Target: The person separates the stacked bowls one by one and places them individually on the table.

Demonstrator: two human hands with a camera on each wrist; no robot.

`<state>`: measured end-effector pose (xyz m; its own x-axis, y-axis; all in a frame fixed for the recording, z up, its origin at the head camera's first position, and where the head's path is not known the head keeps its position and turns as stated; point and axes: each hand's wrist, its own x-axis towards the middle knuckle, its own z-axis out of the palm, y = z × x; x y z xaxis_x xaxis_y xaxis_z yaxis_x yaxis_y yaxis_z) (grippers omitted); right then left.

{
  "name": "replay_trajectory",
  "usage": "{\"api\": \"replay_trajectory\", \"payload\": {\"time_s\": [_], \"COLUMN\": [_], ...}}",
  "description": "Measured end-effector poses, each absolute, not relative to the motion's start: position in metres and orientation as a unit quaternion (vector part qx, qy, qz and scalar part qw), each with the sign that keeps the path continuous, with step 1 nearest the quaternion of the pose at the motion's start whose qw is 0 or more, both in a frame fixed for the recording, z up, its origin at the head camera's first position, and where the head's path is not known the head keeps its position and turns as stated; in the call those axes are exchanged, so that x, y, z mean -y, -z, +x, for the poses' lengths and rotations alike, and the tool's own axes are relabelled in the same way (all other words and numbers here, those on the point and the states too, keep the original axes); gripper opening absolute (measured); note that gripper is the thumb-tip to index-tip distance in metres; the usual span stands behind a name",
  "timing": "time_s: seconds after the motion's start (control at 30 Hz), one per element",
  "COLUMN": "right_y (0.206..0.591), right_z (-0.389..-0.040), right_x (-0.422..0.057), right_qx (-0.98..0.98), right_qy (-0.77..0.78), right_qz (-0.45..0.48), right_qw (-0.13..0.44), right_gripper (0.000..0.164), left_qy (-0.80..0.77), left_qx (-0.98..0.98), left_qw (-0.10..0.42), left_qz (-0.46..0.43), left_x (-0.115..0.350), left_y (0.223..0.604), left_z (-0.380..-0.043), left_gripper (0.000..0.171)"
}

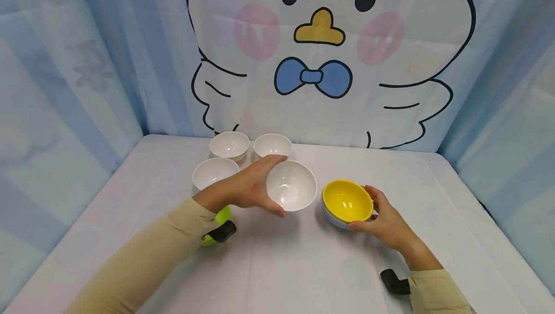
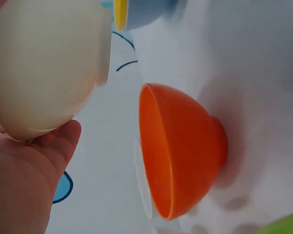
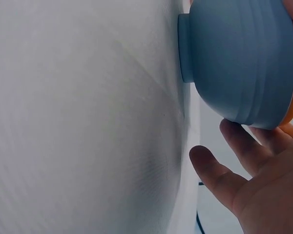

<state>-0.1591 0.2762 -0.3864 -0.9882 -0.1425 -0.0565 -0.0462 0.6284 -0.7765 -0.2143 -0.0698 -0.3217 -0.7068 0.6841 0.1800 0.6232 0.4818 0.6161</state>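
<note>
A white bowl (image 1: 292,186) is in the grip of my left hand (image 1: 251,184), thumb at the near side of the rim and fingers at the far side. In the left wrist view its base hangs off the table. On the right, a yellow bowl (image 1: 347,198) sits nested in a light blue bowl (image 1: 335,218). My right hand (image 1: 388,222) holds this stack from its right side, thumb at the near rim. In the right wrist view, fingertips touch the light blue bowl (image 3: 239,63) near its rim, and its foot is at the tabletop.
An orange bowl (image 2: 190,151) stands upright beneath my left hand, mostly hidden in the head view. Further white bowls (image 1: 230,145) (image 1: 273,144) (image 1: 214,172) stand at the back left. A green bowl (image 1: 223,215) is partly covered by my left wrist. A printed curtain (image 1: 321,111) hangs behind the table.
</note>
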Motion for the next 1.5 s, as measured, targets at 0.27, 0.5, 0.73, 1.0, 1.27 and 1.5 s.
{"api": "replay_trajectory", "payload": {"time_s": [0.27,0.5,0.73,1.0,1.27,1.5], "right_y": [0.385,0.385,0.387,0.386,0.387,0.387], "right_z": [-0.160,-0.160,-0.160,-0.159,-0.159,-0.159], "right_x": [-0.277,-0.277,-0.277,-0.276,-0.276,-0.276], "right_qx": [-0.900,-0.899,-0.900,-0.900,-0.901,-0.903], "right_qy": [0.429,0.431,0.428,0.428,0.426,0.423], "right_qz": [-0.053,-0.051,-0.047,-0.046,-0.046,-0.043], "right_qw": [0.057,0.059,0.065,0.066,0.066,0.067], "right_gripper": [0.114,0.114,0.115,0.115,0.115,0.115], "left_qy": [-0.354,-0.392,-0.372,-0.357,-0.347,-0.343], "left_qx": [-0.860,-0.840,-0.872,-0.869,-0.878,-0.883], "left_qw": [0.076,0.064,0.104,0.105,0.120,0.108], "left_qz": [0.359,0.369,0.301,0.325,0.306,0.301], "left_x": [0.081,0.094,0.106,0.112,0.117,0.119], "left_y": [0.325,0.335,0.340,0.344,0.352,0.359], "left_z": [-0.214,-0.212,-0.196,-0.185,-0.177,-0.174], "left_gripper": [0.111,0.104,0.110,0.104,0.103,0.103]}}
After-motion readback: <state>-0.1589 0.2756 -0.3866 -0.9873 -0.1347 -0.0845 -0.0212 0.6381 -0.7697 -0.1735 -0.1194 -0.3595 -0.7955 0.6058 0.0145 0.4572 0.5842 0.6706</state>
